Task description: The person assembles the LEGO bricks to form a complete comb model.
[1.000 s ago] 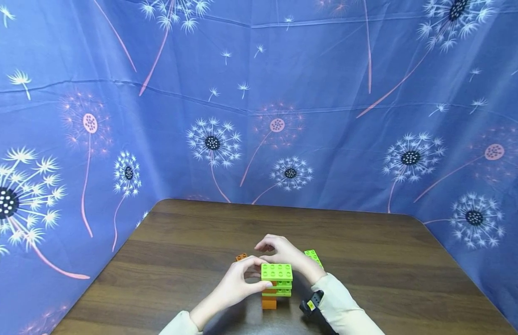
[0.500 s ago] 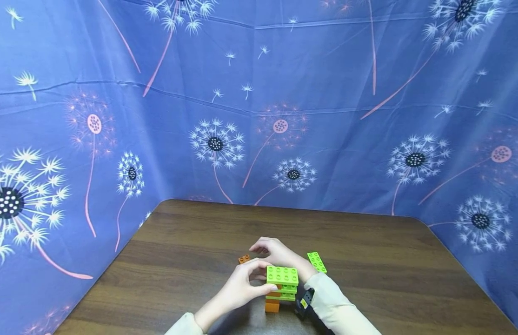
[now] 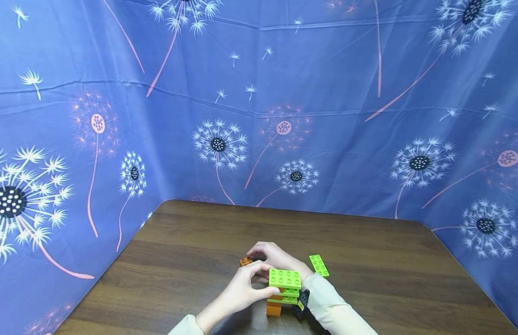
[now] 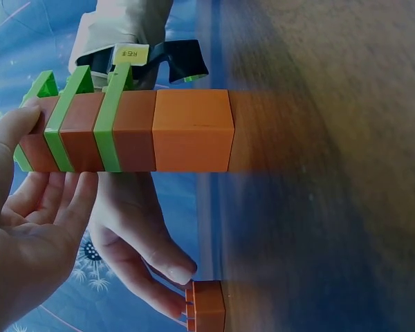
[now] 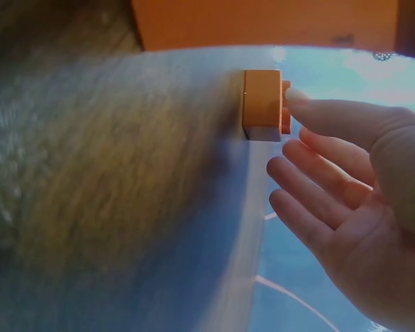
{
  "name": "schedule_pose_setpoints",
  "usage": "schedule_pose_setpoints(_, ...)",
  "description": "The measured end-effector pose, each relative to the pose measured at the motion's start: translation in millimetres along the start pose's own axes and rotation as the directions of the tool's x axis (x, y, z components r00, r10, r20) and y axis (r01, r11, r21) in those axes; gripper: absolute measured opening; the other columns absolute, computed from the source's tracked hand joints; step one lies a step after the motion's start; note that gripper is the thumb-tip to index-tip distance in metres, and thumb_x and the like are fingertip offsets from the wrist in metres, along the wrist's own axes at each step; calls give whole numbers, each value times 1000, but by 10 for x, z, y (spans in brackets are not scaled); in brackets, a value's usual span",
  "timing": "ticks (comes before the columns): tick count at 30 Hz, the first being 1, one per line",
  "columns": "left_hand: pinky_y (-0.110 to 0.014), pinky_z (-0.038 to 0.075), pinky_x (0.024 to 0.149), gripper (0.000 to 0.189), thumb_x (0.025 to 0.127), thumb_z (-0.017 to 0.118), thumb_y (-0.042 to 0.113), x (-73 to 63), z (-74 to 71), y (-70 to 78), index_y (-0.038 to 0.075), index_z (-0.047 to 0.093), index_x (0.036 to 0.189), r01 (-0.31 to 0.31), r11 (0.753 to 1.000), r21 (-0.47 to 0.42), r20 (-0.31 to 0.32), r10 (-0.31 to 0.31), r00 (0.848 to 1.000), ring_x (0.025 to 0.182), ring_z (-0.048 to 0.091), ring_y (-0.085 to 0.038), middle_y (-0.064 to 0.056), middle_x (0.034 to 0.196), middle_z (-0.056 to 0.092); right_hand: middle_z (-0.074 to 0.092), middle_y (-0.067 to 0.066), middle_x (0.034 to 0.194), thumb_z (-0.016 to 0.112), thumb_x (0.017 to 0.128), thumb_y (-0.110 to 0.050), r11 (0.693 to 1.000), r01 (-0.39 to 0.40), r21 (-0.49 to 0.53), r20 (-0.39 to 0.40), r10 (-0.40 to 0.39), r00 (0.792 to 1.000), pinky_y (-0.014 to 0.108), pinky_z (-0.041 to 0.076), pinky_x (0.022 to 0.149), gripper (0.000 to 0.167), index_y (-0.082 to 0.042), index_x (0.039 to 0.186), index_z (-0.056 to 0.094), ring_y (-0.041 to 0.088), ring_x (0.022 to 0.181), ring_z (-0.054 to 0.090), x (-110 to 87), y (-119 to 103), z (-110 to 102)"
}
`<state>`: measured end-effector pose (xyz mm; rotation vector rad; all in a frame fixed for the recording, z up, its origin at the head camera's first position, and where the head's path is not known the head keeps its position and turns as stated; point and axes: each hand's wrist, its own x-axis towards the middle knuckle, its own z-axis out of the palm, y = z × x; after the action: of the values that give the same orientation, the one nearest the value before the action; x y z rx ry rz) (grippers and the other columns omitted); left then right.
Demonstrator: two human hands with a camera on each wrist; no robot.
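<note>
A tower of stacked toy building bricks [image 3: 285, 278] stands upright on the table, orange bricks alternating with wider lime-green plates. My left hand [image 3: 242, 288] pinches its upper layers, thumb on the near side and fingers behind. In the left wrist view the tower's bottom orange brick [image 4: 192, 131] shows clearly. Beyond the tower, my right hand [image 3: 275, 255] reaches left to a loose orange brick [image 3: 245, 261]. In the right wrist view the hand's thumb and fingers are spread at the studs of this brick [image 5: 261, 104]; whether they touch it I cannot tell.
A lime-green plate with studs [image 3: 319, 265] lies on the wooden table [image 3: 179, 246], right of the right forearm. A black strap device [image 3: 302, 302] sits on the right wrist beside the tower. Blue patterned cloth [image 3: 259, 93] hangs behind the table.
My right hand has moved left and nearer to the loose orange brick. My left hand keeps hold of the tower. The head view has shifted slightly.
</note>
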<state>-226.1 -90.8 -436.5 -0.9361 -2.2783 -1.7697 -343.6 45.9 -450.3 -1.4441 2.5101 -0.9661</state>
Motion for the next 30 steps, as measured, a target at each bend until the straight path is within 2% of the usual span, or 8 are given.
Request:
schedule_pose_setpoints(7,-24,57,79,30,80,74,15,10,-4,-10,1,61,103,-2,1000,23,-7,2,1000,85,61,-3,-13,97,66,66,9,101,64,84,-1,1000,-25,11,-2,25,1000,22,52,83,26,0,110,66,18,94,61,16,-8,5)
schedule_pose_setpoints(14,-27,57,79,30,80,74,14,-3,1,18,-1,61,103,-6,1000,29,-11,6,1000,85,62,-6,-15,97,66,65,11,100,63,83,0,1000,16,-15,11,-15,1000,21,52,80,30,4,113,63,17,91,61,26,12,32)
schedule_pose_setpoints(17,-27,58,79,30,80,74,14,-3,11,21,0,61,103,-8,1000,30,-12,8,1000,85,62,-6,-15,96,66,66,9,100,63,84,-2,999,-2,-40,23,3,1000,20,51,82,27,1,111,65,15,92,60,8,21,32)
schedule_pose_setpoints(20,-26,57,78,30,80,74,15,1,21,17,1,61,103,6,1000,21,-11,-5,1000,85,62,-4,-14,96,66,67,7,98,64,83,-3,998,-23,-62,14,24,1000,21,50,82,23,-1,106,67,15,92,60,-21,32,15)
schedule_pose_setpoints(25,-24,57,80,29,80,75,18,-1,23,8,4,62,103,44,999,23,-11,-44,999,85,61,-2,-11,96,66,67,6,98,68,82,-6,997,-71,-40,-8,70,997,23,51,81,22,-3,104,68,17,93,60,-70,46,-31)
schedule_pose_setpoints(30,-24,56,83,31,80,75,19,-5,7,-14,6,61,104,64,998,26,-8,-64,998,87,62,-3,-10,99,66,67,7,99,72,80,-6,996,-69,-56,-30,68,997,26,54,80,26,-2,105,66,20,93,63,-113,90,-85)
